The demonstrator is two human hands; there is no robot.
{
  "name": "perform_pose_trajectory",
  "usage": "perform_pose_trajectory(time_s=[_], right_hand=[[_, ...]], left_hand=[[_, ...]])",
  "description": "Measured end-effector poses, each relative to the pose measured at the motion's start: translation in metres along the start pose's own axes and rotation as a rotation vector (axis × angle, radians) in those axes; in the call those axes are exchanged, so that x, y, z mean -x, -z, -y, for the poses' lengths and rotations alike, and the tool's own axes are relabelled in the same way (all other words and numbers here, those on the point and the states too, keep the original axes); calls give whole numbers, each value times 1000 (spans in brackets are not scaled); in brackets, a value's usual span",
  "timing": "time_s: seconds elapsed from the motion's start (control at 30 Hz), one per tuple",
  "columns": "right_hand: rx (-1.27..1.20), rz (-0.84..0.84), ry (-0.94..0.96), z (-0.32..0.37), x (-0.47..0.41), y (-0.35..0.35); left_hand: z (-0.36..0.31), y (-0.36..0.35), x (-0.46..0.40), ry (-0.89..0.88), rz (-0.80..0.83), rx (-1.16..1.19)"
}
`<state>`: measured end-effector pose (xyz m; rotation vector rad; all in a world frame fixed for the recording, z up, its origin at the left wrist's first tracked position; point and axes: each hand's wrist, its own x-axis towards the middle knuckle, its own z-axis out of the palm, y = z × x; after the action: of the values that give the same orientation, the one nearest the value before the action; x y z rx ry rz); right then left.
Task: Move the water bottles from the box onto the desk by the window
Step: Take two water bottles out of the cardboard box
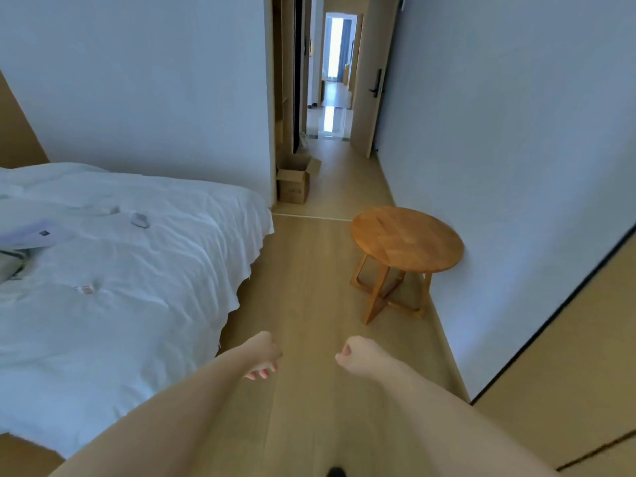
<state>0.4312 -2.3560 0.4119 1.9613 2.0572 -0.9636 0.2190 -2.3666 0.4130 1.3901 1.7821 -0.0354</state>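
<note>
One open cardboard box [294, 182] on floor at far wall corner, beside hallway entrance; contents not visible, no bottle discernible. One round wooden side table [406, 237] against right wall, between box and hands. One bed [120, 270] at left, white cover, few small items on it. Two bare hands over floor, both holding nothing. Left hand [263, 354]: fingers loosely curled, tips hanging down. Right hand [358, 354]: fingers curled into loose fist.

Open floor [309, 287] runs between the bed [137, 270] and round stool [406, 239] toward the box [294, 182].
</note>
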Motion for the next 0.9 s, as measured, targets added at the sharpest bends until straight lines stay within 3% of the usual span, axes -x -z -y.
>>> perform_pose_trajectory(time_s=[0.13, 0.37, 0.6, 0.73, 0.9], right_hand=[[13, -35, 32, 8, -98, 58], [1, -74, 82, 46, -250, 187], [43, -31, 171, 101, -383, 257], [63, -31, 164, 125, -483, 292], [73, -51, 115, 155, -600, 359]], left_hand=[[-27, 53, -88, -25, -23, -64], [-91, 172, -219, 25, -130, 173], [-123, 272, -341, 101, -95, 224], [-139, 336, -433, 69, 0, 155], [-167, 433, -540, 77, -16, 194]])
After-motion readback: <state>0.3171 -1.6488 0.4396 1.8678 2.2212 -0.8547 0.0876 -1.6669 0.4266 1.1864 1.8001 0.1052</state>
